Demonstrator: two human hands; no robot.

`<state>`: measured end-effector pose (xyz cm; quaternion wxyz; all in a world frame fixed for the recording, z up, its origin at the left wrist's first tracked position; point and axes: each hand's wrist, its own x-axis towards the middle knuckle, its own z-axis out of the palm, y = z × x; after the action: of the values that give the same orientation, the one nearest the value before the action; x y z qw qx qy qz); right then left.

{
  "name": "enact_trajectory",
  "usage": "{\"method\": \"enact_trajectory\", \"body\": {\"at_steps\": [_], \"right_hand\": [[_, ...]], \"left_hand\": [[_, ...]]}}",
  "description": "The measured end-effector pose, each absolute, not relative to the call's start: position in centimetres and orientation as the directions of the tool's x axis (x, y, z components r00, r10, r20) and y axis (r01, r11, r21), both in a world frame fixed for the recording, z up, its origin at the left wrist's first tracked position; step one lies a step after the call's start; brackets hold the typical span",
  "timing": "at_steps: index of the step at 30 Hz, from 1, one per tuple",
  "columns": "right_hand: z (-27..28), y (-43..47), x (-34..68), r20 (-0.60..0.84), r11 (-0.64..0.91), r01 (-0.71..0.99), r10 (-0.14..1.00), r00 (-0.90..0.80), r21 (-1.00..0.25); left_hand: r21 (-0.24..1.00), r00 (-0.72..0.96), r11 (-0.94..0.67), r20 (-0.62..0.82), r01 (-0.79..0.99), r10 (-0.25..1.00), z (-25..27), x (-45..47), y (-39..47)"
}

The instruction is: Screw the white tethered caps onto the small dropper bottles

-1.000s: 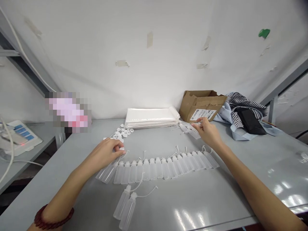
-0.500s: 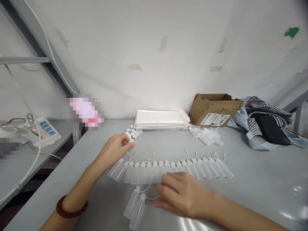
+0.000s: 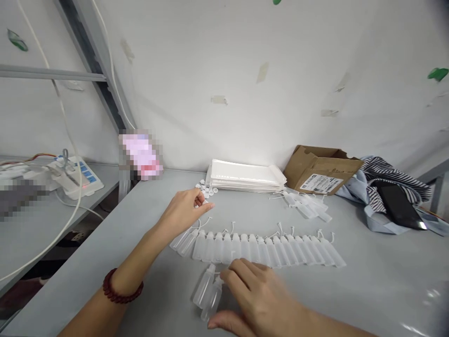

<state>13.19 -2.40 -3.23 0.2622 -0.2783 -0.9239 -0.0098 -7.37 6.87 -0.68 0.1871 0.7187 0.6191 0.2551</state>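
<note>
Beside a small pile of white caps (image 3: 209, 191), my left hand (image 3: 187, 208) has its fingers curled and its thumb stretched out. Bits of white show at its fingertips, but what it holds is partly hidden. My right hand (image 3: 257, 295) is open, its thumb and fingers spread at the right side of a translucent squeeze bottle (image 3: 211, 302). Another such bottle (image 3: 203, 286) lies just left of that one. Behind the hands, a row of similar bottles (image 3: 243, 248) with thin cap straps lies across the table.
A stack of white envelopes (image 3: 245, 173) lies against the wall. To its right are loose bottles (image 3: 308, 206), a cardboard box (image 3: 324, 171), and striped cloth (image 3: 396, 178) with a black phone (image 3: 401, 206). A power strip (image 3: 77, 178) sits on the left-hand surface.
My right hand has moved left and down to the front bottles, its thumb spreading from the fingers. My left hand stays by the caps. The whole view has shifted slightly.
</note>
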Motion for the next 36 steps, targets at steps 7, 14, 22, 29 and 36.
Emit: {"method": "enact_trajectory", "body": {"at_steps": [7,14,22,29,36], "right_hand": [[-4.6,-4.0,12.2,0.568,0.757,0.645,0.578,-0.586,-0.105],[-5.7,-4.1,11.9,0.495,0.749,0.662,0.565,-0.660,0.029],[-6.1,-4.3,11.6,0.448,0.729,0.685,0.617,-0.647,-0.016],[-1.7,-2.7,14.7,0.582,0.859,0.511,0.429,-0.691,-0.026],[1.2,1.0,19.5,0.659,0.913,0.362,0.391,-0.642,-0.188]], "left_hand": [[0.592,0.076,-0.150,0.148,0.792,0.986,-0.7,-7.5,6.9],[0.595,0.063,-0.140,0.149,0.791,0.987,-0.6,-7.5,6.8],[0.617,0.038,-0.123,0.150,0.777,0.988,-0.7,-7.5,6.9],[0.775,0.097,-0.113,0.066,0.621,0.993,0.5,-5.7,5.4],[0.977,0.371,0.142,-0.192,0.159,0.909,1.1,-2.2,1.7]]}}
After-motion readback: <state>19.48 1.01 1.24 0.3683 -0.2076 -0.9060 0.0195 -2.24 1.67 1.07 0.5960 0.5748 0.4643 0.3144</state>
